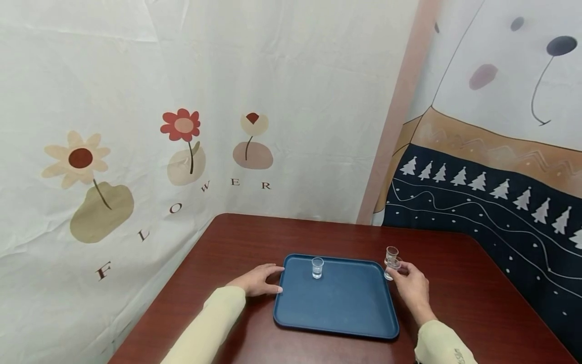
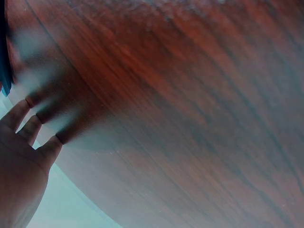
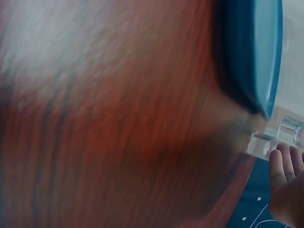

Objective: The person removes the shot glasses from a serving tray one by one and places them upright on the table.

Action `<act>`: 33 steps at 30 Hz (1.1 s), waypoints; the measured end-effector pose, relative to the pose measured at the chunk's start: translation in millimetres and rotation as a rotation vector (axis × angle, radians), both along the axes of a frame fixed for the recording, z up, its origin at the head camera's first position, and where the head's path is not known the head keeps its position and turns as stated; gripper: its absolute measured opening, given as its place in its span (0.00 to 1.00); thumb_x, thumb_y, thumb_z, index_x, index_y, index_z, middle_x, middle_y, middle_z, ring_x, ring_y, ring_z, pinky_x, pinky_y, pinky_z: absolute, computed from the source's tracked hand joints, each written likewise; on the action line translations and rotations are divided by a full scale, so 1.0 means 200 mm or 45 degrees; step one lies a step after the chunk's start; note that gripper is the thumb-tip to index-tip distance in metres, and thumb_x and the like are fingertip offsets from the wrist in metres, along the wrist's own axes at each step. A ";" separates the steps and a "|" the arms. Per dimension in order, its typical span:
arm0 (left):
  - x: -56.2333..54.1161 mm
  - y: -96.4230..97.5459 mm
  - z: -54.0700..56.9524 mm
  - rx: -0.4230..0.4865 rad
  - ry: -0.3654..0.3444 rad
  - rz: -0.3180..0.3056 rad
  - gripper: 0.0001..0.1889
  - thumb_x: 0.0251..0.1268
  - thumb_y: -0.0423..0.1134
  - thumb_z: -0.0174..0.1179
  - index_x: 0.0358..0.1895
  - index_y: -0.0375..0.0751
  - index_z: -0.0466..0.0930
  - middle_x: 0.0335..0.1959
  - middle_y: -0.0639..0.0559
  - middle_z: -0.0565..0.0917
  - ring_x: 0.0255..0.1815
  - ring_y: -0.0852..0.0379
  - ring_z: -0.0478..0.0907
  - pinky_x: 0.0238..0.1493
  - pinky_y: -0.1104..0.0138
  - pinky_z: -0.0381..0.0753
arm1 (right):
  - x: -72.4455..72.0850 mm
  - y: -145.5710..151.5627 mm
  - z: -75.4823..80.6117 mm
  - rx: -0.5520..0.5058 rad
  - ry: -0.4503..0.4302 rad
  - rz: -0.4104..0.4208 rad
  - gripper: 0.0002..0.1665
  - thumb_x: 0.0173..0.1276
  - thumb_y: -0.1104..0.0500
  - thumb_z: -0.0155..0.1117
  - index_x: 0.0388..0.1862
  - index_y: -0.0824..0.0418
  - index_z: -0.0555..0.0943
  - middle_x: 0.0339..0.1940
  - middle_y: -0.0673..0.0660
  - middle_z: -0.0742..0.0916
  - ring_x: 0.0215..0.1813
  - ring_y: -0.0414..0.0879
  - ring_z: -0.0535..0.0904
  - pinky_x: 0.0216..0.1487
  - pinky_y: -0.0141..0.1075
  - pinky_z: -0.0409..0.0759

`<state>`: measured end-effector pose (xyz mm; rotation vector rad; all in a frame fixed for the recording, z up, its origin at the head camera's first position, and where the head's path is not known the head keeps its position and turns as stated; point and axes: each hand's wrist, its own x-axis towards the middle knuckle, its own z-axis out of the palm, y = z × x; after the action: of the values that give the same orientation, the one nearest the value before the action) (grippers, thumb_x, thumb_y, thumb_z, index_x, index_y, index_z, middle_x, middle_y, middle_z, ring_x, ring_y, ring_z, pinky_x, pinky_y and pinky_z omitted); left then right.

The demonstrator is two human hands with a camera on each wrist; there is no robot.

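A blue tray (image 1: 341, 308) lies on the table in front of me. One small clear shot glass (image 1: 317, 269) stands upright near its far left corner. At the tray's left rim rests my left hand (image 1: 256, 281), its thumb and fingers spread and relaxed. Beyond the tray's right rim, my right hand (image 1: 413, 290) pinches a second shot glass (image 1: 389, 273) between thumb and fingers. A third shot glass (image 1: 391, 251) stands just behind that one, partly hidden by it. In the right wrist view, the pinched glass (image 3: 260, 145) shows beside the fingertips.
The dark red wooden table (image 1: 254, 235) has rounded far corners. Behind it hangs a white cloth (image 1: 318, 101) printed with flowers and letters, and at the right another cloth (image 1: 454, 202) with white trees on dark blue.
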<state>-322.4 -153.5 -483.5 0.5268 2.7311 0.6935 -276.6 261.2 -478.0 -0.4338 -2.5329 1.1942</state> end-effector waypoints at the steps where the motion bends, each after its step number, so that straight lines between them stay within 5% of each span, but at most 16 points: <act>1: 0.00 0.00 0.00 -0.002 0.001 0.000 0.37 0.62 0.56 0.67 0.73 0.51 0.68 0.76 0.41 0.64 0.78 0.41 0.60 0.73 0.43 0.64 | 0.00 0.01 0.00 0.001 -0.003 0.000 0.29 0.69 0.51 0.66 0.61 0.70 0.77 0.54 0.71 0.85 0.54 0.62 0.81 0.50 0.51 0.82; 33: 0.01 0.00 0.00 0.029 -0.013 0.009 0.35 0.64 0.54 0.66 0.73 0.50 0.69 0.77 0.40 0.63 0.78 0.40 0.58 0.73 0.43 0.64 | 0.01 0.10 -0.08 0.009 -0.135 0.021 0.33 0.70 0.51 0.64 0.64 0.73 0.72 0.57 0.75 0.81 0.56 0.65 0.77 0.55 0.56 0.76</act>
<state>-320.8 -152.9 -482.6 0.5178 2.7200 0.7276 -274.8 281.4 -493.5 -0.4885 -2.6340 1.1979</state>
